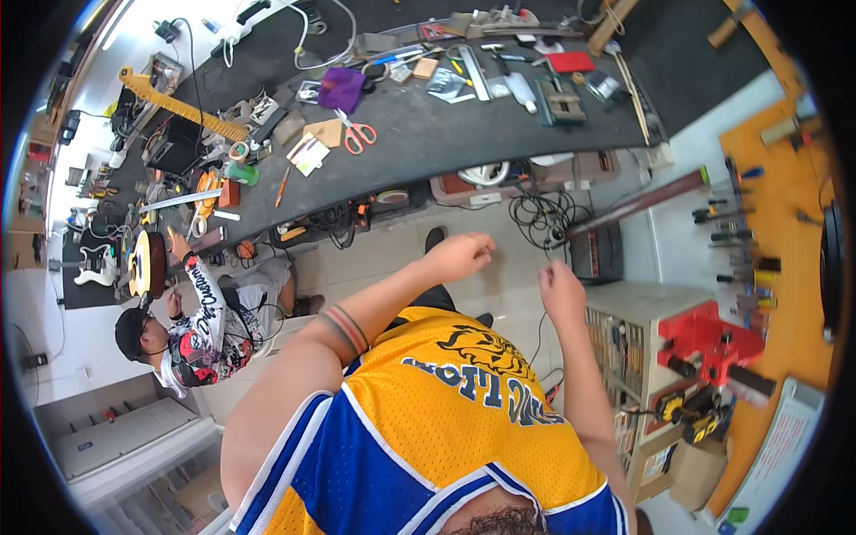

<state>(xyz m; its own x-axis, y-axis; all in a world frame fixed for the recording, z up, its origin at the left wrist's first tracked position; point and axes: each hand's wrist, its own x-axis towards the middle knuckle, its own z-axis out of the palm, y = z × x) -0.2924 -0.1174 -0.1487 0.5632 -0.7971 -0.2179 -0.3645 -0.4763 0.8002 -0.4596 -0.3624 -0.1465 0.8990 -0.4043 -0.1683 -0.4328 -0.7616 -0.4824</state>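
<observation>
The left hand and right hand hang in loose fists, nothing showing in either. Nearest, a tangled black cable coil sits on the floor, twelve o'clock from the right hand (probably light, bendy, snag-prone; best gripped around the bundle).

Lettering on jersey, co-worker's sleeve

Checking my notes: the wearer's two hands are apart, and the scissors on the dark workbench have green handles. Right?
Not green: the head view shows the scissors with orange-red handles, lying on the dark workbench. Left hand and right hand are apart.
</observation>
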